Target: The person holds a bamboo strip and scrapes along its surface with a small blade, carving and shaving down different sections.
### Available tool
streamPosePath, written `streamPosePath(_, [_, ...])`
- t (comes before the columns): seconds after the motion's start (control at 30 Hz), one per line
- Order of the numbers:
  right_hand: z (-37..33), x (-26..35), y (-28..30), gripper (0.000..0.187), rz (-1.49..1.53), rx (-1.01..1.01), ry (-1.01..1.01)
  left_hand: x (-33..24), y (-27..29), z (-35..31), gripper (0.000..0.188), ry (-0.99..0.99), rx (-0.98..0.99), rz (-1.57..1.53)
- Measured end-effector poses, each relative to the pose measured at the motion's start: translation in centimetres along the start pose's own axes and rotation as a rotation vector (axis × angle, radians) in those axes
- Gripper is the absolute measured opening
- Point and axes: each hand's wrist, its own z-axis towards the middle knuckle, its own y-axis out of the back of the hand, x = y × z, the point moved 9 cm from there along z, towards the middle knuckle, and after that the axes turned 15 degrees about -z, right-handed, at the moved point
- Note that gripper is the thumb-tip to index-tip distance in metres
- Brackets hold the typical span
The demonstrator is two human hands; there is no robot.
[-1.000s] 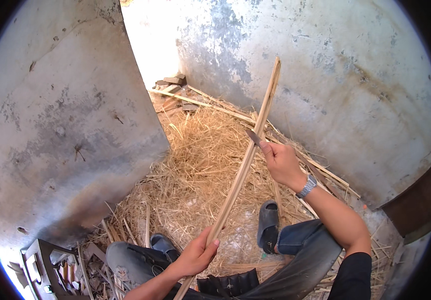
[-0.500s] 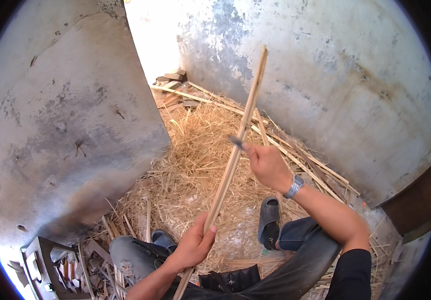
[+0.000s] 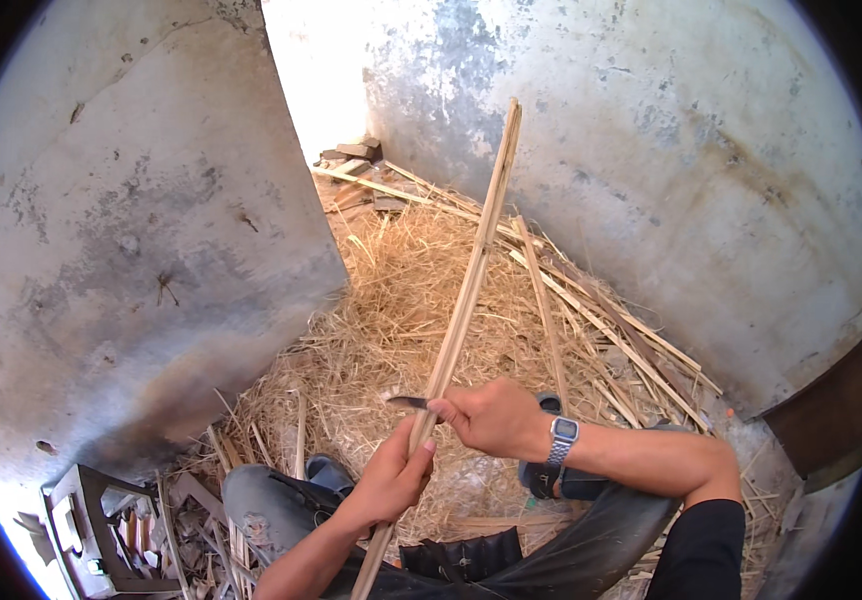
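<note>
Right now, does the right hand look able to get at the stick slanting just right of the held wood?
Probably yes: the stick slants close beyond the right hand, with nothing visibly blocking it, though the blade in that hand would likely need setting down.

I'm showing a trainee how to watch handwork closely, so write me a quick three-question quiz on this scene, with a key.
1. Which hand holds the dark blade?
2. True or false: the left hand is empty.
3. Where is the wristwatch worn?
(a) on the left wrist
(b) on the right wrist
(c) on neither wrist

Key:
1. The right hand.
2. False; it grips the long pale strip.
3. (b)
</note>
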Motion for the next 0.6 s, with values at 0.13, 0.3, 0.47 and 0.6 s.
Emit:
streamPosePath(0.13, [1.7,-3.6,3.4,0.036,0.111,-0.118,-0.130,0.1,-0.7,-0.3,0.036,0.059,0.087,-0.266])
streamPosePath(0.3, [2.3,-5.6,7.6,0.040,0.107,-0.373,-0.067,0.0,-0.9,-0.7,0.036,0.146,0.119,-0.394])
streamPosePath(0.47, [1.2,-1.4,5.7,0.029,0.104,-0.083,-0.072,0.0,-0.5,-0.6,0.030,0.087,0.130,-0.310])
streamPosePath(0.6, [-1.2,2.2,0.2,0.036,-0.122,0.169,0.017,0.7,-0.3,-0.3,0.026,0.088,0.079,-0.275])
